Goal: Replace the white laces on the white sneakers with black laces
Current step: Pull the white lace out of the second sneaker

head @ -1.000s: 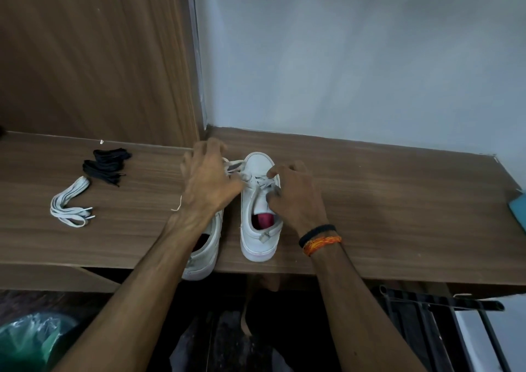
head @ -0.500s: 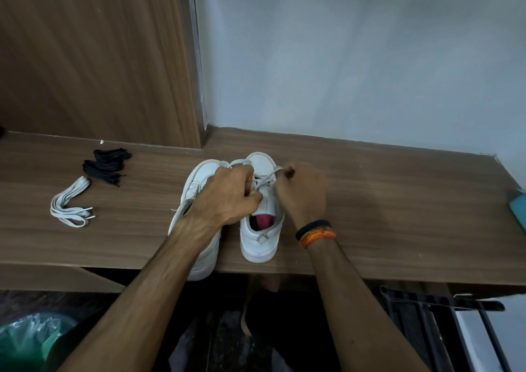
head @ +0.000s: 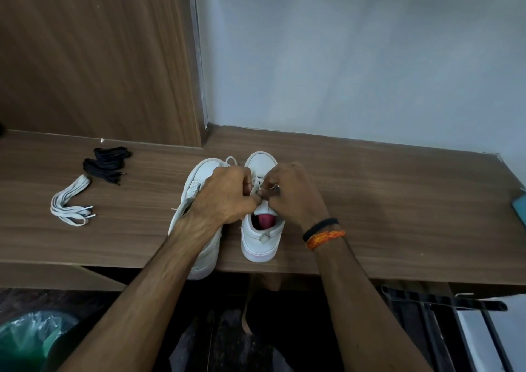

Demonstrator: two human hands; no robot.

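Both hands have drawn together over the right sneaker (head: 262,229): left hand (head: 227,195) and right hand (head: 293,192) pinch its white lace (head: 256,185), evidently unthreading it; black laces (head: 106,165) wait at ten o'clock.

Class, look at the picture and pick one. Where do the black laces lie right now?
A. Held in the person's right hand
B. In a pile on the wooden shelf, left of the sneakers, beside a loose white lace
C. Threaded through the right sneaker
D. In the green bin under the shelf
B: the black laces lie bunched on the wooden shelf, left of the sneakers, next to a loose white lace.
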